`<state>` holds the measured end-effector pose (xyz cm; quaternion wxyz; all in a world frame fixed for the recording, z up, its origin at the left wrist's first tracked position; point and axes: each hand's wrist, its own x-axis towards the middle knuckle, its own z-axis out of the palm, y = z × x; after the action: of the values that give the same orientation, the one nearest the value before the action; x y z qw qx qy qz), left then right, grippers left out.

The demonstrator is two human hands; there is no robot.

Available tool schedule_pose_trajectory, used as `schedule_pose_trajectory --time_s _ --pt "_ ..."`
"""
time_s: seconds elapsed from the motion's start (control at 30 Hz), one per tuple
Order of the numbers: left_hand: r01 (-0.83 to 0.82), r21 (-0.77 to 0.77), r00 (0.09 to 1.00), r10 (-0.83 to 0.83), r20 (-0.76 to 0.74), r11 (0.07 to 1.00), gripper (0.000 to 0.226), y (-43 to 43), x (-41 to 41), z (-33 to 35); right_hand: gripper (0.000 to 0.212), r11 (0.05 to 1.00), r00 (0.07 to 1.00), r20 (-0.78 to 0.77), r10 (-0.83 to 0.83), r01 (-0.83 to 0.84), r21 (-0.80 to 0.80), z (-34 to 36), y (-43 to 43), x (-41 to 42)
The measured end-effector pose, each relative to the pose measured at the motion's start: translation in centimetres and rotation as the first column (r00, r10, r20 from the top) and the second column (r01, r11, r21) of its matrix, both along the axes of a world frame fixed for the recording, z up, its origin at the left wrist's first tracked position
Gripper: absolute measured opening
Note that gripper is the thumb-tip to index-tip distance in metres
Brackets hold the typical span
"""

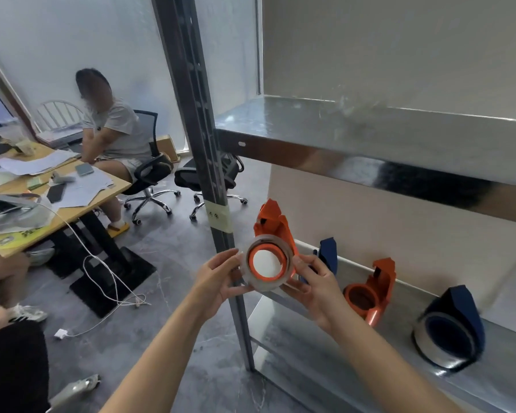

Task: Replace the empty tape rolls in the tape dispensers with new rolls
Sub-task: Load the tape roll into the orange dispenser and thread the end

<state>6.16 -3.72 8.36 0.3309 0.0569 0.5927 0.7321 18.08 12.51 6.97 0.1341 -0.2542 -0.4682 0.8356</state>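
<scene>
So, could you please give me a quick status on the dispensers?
Left hand and right hand hold orange dispenser, roll on it. Second orange dispenser on shelf empty. Nothing blocking.

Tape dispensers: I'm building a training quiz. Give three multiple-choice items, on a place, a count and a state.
1. Where does the bare orange dispenser stand? A. lower shelf B. desk C. floor
2. How many dispensers show? A. two B. four C. six
3. The held dispenser, between left hand and right hand: A. carries a tape roll B. bare hub C. cracked apart
Answers: A, it stands on the metal shelf; B, two orange, plus the far blue dispenser and near blue dispenser; A, a roll rings its hub.
</scene>
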Motion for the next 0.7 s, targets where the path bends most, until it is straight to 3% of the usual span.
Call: schedule_pose_trajectory --time_s 0.2,0.57,0.7 --pt "-0.046 -0.127 0.998 0.052 0.042 0.991 0.03 2.9 -1.3 -1.1 0.034 0.999 0.994 0.104 -0.044 0.047 -0.023 -1.1 1.5 -2.0" --pt "-0.033 -0.222 0.991 0.061 0.122 0.975 0.009 4.8 -4.6 -6.2 0.012 0.993 0.951 0.287 -0.114 0.109 0.033 -4.5 1.4 -6.5" --pt "0.115 -0.305 0.992 -0.091 0.09 0.945 0.026 5.4 -3.8 -7.1 0.008 0.991 0.943 0.306 -0.132 0.125 0.043 -6.2 1.3 -8.0"
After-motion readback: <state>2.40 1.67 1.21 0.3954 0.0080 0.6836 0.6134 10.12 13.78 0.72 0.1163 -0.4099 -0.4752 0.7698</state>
